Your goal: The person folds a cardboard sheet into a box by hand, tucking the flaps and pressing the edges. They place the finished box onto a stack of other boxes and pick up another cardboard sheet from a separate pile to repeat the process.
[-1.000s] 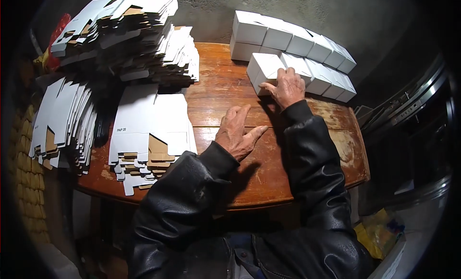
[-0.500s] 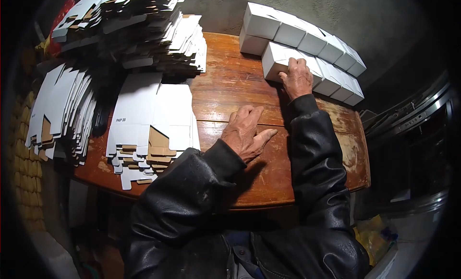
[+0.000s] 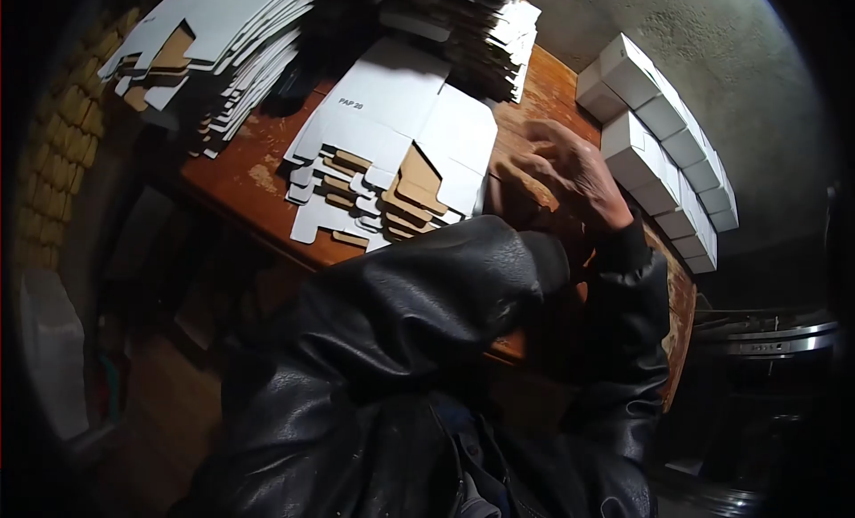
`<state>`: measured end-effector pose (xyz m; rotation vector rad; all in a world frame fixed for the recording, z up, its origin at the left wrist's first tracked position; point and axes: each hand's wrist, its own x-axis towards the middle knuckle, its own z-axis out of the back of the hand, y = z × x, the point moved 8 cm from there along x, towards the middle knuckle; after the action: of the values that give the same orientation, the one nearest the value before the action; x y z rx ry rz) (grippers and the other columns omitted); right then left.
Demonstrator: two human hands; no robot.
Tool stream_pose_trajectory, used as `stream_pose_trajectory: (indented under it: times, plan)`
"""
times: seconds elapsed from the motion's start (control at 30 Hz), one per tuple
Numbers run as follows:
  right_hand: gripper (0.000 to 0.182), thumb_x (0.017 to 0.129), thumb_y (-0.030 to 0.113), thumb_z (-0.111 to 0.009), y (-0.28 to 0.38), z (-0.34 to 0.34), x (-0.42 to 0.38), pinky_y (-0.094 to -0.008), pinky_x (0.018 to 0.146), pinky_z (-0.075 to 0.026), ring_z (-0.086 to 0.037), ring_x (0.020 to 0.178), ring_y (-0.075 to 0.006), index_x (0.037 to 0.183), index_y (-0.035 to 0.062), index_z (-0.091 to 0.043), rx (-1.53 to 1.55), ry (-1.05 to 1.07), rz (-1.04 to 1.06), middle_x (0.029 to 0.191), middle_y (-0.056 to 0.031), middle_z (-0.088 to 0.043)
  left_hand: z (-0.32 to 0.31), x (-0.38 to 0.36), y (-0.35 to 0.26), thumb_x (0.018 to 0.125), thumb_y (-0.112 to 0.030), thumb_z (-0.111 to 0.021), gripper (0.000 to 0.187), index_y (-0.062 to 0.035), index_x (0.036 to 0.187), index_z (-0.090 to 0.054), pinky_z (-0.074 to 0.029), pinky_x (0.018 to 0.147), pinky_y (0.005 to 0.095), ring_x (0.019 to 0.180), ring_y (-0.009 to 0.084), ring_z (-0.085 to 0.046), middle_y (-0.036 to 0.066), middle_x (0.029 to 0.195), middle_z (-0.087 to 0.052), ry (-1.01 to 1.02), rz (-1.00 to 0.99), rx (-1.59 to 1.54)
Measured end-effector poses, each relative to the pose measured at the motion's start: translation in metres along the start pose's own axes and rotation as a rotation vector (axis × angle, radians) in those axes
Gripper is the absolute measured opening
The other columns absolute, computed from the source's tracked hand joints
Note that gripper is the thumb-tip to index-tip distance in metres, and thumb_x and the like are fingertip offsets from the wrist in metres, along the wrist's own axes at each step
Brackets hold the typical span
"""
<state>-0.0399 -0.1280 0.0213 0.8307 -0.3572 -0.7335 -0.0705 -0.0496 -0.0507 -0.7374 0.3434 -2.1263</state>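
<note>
My right hand (image 3: 583,171) hangs over the table beside the right edge of a stack of flat white cardboard blanks (image 3: 392,117) marked "PAP 20". Its fingers are bent and apart, with nothing seen between them. Below it, in shadow, my left hand (image 3: 521,202) is near the same edge of the stack. The right hand and the dark sleeves cover much of it, so its fingers cannot be made out. Folded white boxes (image 3: 637,153) stand in two rows to the right of my right hand, not touched by it.
Another stack of flat blanks (image 3: 223,37) lies at the upper left of the wooden table (image 3: 240,184). A taller pile (image 3: 512,41) rises behind the PAP 20 stack. A grey wall (image 3: 712,55) is behind the boxes. A metal-edged appliance (image 3: 766,347) is at the right.
The view has turned and shifted left. My right hand has left the front white box and moved left towards the PAP 20 stack. My left hand is now largely hidden beneath it.
</note>
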Motion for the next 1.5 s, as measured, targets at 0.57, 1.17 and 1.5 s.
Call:
stream_pose_trajectory:
  times: [0.57, 1.17, 1.5]
  plan:
    - [0.109, 0.07, 0.074, -0.07, 0.031, -0.06, 0.06, -0.0496, 0.102, -0.047, -0.049, 0.127, -0.0418, 0.144, -0.0001, -0.039, -0.629, 0.228, 0.036, 0.137, -0.0288, -0.048, 0.022, -0.08, 0.058, 0.092, -0.036, -0.055, 0.058, -0.0055, 0.141, -0.043, -0.038, 0.107, 0.0419, 0.123, 0.0323, -0.049, 0.02, 0.135, -0.048, -0.08, 0.172, -0.203]
    - [0.06, 0.085, 0.014, -0.056, 0.094, -0.115, 0.049, -0.0446, 0.089, -0.053, -0.06, 0.105, -0.0403, 0.14, -0.0009, -0.037, -0.953, 0.224, 0.26, 0.118, -0.0272, -0.052, 0.03, -0.111, 0.089, 0.097, -0.033, -0.049, 0.052, -0.0047, 0.141, -0.043, -0.04, 0.105, 0.0392, 0.121, 0.0286, -0.052, 0.018, 0.13, -0.053, -0.101, 0.283, -0.233]
    - [0.063, 0.083, 0.005, -0.064, 0.11, -0.093, 0.03, -0.0413, 0.091, -0.054, -0.061, 0.107, -0.0374, 0.141, -0.0008, -0.039, -0.934, -0.05, 0.283, 0.122, -0.0244, -0.055, 0.041, -0.132, 0.098, 0.1, -0.031, -0.045, 0.049, -0.0042, 0.141, -0.043, -0.041, 0.105, 0.0377, 0.12, 0.0266, -0.054, 0.018, 0.127, -0.055, -0.103, 0.322, -0.226]
